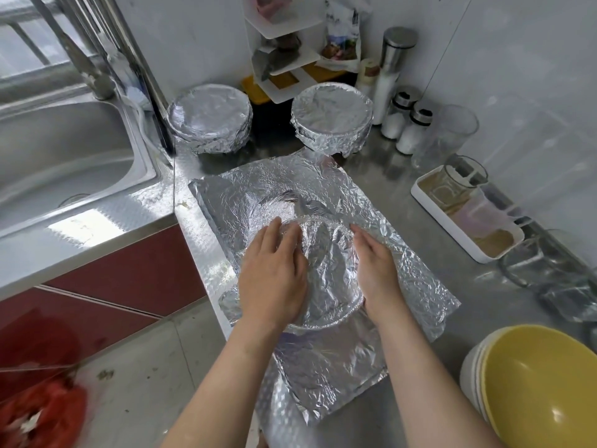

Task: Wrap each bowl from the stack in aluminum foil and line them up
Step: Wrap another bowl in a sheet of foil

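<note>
While my two hands bear on it, I log the bowl in work (pixel 326 273) under a crumpled foil sheet (pixel 290 195), mid-bench (pixel 392 179) towards the front edge.
Left hand (pixel 273 276): fingers (pixel 284 234) straight and together, flat on the foil-covered rim.
Right hand (pixel 376 270): fingers (pixel 361 236) straight, pressing foil against the bowl's right side.
Two wrapped bowls (pixel 210 121) (pixel 332 118): apart, along the back edge.
Stack of bowls (pixel 542 389), yellow inside: front right corner.
</note>
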{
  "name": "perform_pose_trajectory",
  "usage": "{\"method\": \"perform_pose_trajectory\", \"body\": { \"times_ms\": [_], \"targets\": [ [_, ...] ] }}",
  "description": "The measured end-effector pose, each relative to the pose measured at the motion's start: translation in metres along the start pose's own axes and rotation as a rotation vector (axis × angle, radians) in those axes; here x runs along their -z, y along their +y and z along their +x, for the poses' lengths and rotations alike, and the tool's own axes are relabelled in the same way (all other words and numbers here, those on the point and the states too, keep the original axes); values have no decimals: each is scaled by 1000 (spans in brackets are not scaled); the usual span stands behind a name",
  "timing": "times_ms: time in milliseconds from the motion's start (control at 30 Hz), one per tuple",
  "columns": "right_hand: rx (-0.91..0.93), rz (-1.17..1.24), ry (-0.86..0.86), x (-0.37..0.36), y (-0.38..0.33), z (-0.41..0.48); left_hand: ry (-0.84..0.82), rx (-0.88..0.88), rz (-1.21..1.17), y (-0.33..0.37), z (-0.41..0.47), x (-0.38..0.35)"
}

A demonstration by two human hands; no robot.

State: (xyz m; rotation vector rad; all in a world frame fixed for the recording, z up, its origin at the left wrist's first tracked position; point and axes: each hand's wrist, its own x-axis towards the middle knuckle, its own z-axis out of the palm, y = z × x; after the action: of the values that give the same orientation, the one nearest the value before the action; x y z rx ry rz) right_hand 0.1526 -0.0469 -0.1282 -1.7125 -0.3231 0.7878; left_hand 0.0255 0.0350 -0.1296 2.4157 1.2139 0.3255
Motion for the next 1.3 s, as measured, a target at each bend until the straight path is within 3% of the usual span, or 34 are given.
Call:
{"method": "perform_pose_trajectory", "body": {
  "times_ms": [367,567,833,967,1133,1300],
  "targets": [
    [24,-31,-158,7,-13,19,8,-21,-73,-2,-3,2],
    [120,-332,-349,5,-14,34,24,-45,-105,-4,-1,0],
    [87,-288,-292,7,-13,27,-2,-70,-136,-5,1,4],
    [96,-277,-139,13,-7,10,23,-81,-162,-10,8,9],
    [96,-135,126,11,1,-12,105,74,-227,-9,-11,8],
    [-44,-32,211,2,-2,-23,99,166,-404,2,-24,-2]
  ]
}}
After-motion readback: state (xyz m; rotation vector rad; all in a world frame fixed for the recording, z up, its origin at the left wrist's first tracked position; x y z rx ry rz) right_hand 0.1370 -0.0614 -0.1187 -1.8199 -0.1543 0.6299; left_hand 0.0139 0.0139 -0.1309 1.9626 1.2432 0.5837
